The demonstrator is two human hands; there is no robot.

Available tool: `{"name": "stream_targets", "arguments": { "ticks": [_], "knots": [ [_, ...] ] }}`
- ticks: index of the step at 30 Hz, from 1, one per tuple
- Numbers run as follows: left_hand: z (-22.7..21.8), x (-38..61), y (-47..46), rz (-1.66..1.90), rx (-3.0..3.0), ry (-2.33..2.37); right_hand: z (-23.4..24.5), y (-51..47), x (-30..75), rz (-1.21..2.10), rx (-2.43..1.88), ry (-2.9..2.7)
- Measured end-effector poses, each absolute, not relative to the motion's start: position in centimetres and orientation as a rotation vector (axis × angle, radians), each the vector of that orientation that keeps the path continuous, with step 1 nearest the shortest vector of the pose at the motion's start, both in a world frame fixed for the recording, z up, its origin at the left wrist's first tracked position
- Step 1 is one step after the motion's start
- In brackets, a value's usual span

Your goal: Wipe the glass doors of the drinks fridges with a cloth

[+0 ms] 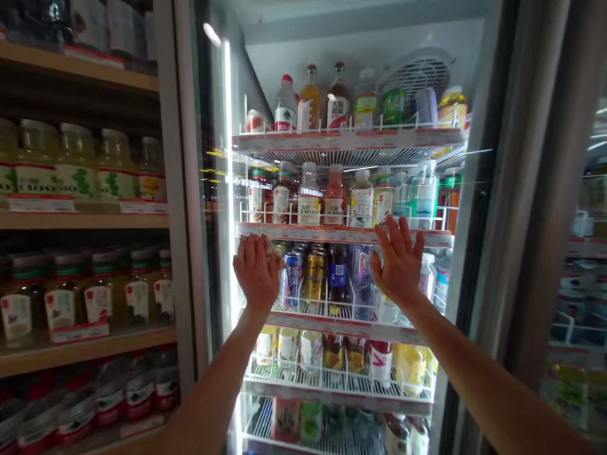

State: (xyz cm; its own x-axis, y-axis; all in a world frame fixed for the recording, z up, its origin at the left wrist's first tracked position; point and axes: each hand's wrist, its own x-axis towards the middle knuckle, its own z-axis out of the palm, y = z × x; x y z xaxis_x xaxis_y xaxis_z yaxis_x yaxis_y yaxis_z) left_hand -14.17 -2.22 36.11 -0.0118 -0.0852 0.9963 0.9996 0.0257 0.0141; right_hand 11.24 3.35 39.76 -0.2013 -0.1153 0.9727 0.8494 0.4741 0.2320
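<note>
The person's 2 bare arms reach up to a drinks cooler, with the left hand and the right hand both raised, palms forward, at about the same height; both appear to rest on the glass door of the cooler, though the contact is hard to confirm through the glare. The right hand's fingers are straight and spread wide, gripping nothing; the left hand's fingers sit close together and slightly bent, with a pale crumpled wad at their tips, perhaps a cloth; whether they grip it, I cannot tell. Behind the glass, a white wire shelf runs just beside both hands, with plastic bottles standing on it; drink cans stand on the shelf below, between the hands; wooden shelves of bottled drinks stand to the left of the cooler.
</note>
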Motion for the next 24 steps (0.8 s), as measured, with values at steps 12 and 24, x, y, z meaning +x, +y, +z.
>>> {"name": "stream_targets", "arguments": {
  "ticks": [12,24],
  "knots": [
    [34.7,-12.7,-2.2,-1.24,-1.156,-1.177,38.0,2.3,11.5,-0.985,-0.601,-1.651],
    [29.0,-13.7,-2.9,-1.035,-1.351,-1.051,32.3,0.9,10.5,-0.879,-0.591,-1.718]
  ]
}}
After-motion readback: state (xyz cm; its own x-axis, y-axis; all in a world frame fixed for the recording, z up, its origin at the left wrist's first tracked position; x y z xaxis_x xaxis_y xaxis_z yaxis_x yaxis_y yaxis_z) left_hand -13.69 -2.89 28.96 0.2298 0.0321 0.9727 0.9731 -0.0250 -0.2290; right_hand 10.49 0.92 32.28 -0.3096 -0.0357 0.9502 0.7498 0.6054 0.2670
